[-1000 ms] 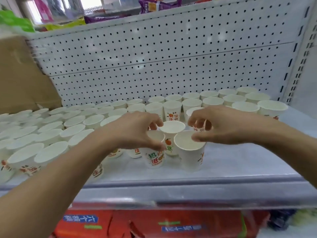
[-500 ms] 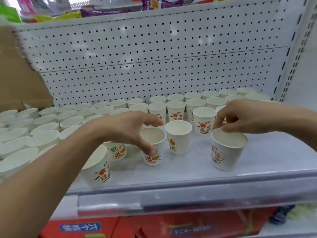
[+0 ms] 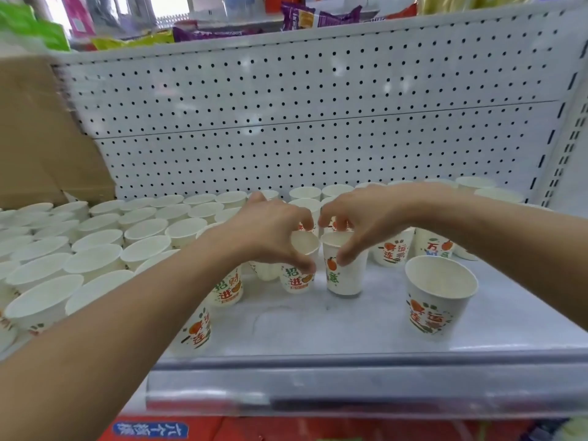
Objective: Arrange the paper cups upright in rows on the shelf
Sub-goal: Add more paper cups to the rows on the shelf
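White paper cups with orange and green print stand upright in rows on the white shelf [image 3: 366,329]. My left hand [image 3: 270,233] grips the rim of one cup [image 3: 300,272] at the middle of the shelf. My right hand [image 3: 359,218] pinches the rim of the neighbouring cup [image 3: 345,275], thumb on its front wall. A single cup [image 3: 437,294] stands alone near the front right. Several cups [image 3: 95,249] fill the left half in rows, and a back row of cups [image 3: 337,190] runs toward the right.
A white pegboard panel [image 3: 302,122] backs the shelf. A brown cardboard box [image 3: 41,138] stands at the back left. Snack bags [image 3: 318,17] lie on the shelf above. The grey front rail [image 3: 350,386] edges the shelf, with red packages [image 3: 222,429] below.
My right hand let go of the cup at the front right and moved left to the middle cup. My left hand stays on its cup. The view shifted slightly.
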Demonstrator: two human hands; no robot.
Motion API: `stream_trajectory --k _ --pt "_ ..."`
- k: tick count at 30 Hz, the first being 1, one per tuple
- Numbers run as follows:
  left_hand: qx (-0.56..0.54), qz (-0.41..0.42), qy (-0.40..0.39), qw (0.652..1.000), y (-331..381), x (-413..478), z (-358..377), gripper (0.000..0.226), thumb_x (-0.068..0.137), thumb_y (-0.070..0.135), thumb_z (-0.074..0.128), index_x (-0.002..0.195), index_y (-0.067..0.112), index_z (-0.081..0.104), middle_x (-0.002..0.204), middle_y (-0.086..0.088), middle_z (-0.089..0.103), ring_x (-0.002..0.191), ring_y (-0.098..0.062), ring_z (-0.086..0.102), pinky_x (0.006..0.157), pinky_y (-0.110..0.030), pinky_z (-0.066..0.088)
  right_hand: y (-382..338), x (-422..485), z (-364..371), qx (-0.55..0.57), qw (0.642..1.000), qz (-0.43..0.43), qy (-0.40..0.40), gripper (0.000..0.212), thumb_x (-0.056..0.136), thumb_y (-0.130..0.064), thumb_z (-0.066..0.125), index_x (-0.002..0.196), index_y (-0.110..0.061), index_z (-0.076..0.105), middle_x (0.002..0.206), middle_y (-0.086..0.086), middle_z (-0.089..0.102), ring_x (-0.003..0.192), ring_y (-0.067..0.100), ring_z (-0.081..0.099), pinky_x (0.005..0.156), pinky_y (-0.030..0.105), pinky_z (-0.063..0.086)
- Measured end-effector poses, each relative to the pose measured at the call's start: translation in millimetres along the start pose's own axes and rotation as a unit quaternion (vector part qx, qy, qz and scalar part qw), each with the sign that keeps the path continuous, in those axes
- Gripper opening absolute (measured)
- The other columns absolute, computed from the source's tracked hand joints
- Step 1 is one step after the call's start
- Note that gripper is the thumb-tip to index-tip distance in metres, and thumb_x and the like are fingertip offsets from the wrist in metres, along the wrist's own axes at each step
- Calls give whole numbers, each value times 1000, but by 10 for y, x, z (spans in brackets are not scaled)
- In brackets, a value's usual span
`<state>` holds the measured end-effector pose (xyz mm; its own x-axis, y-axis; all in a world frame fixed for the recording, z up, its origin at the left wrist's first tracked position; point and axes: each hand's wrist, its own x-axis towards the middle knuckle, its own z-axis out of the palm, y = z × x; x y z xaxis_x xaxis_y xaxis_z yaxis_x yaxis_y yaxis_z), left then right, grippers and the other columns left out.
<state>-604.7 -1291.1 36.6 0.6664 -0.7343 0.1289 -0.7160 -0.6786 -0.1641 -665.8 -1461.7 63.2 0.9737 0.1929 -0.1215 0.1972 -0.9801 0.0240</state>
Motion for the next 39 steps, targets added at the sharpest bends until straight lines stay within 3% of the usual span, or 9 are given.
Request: stream_trajectory --k 4,9,14,19,23,28,31,36,39 --pt "9 -26 4 1000 -48 124 63 71 64 76 65 120 34 52 106 12 64 98 -12 54 93 -38 28 59 61 -25 37 999 -12 -24 60 76 -35 78 127 -32 48 116 -9 54 106 14 52 86 28 43" --pt "31 -55 21 998 -30 179 108 73 64 81 58 117 30 54 103 10 65 95 -13 55 86 -38 25 189 115 106 50 998 -36 30 23 78 -23 74 95 -27 58 92 -10 60 84 10 59 71 28 53" --pt "11 -67 14 998 -8 175 111 75 63 84 55 117 31 54 104 11 64 97 -12 55 90 -39 26 224 84 137 112 990 -70 48 21 80 -14 71 93 -28 61 82 -5 61 71 9 58 65 30 54" --pt "-77 -38 -52 995 -43 86 -17 91 59 72 73 136 39 40 128 19 53 115 -7 47 102 -37 23 260 45 138 194 967 -96 131 21 79 -8 72 86 -24 61 79 -1 61 64 5 53 61 22 51" --pt "-142 -22 -95 985 -88 45 -111 93 60 51 85 140 46 36 123 29 47 116 -1 45 107 -36 32 297 25 215 182 973 -85 111 28 74 -17 80 91 -24 58 81 -6 63 71 8 58 64 22 51" --pt "-194 -24 -88 977 -137 146 -95 75 64 37 87 131 34 53 121 16 59 109 -5 55 96 -32 47 344 0 180 118 987 -49 102 17 76 -25 79 86 -23 66 80 -9 64 74 8 60 66 24 52" --pt "-207 -33 -66 976 -138 217 -41 73 64 39 87 128 33 55 118 14 61 106 -6 56 95 -32 48 310 39 193 97 987 -38 118 7 79 -23 76 80 -20 70 75 -10 65 69 4 60 64 22 53" --pt "-234 -25 -59 970 -118 259 -19 69 69 24 86 129 29 52 124 11 58 114 -8 53 101 -32 44 288 128 250 86 984 -25 152 11 79 -28 75 81 -18 72 76 -11 65 72 4 61 71 32 57" --pt "-230 -20 -49 972 -98 214 -25 73 68 28 86 131 31 50 124 16 54 117 -5 49 100 -28 40 325 115 220 114 979 -33 164 14 80 -34 75 82 -21 73 77 -11 67 72 3 62 70 30 57"
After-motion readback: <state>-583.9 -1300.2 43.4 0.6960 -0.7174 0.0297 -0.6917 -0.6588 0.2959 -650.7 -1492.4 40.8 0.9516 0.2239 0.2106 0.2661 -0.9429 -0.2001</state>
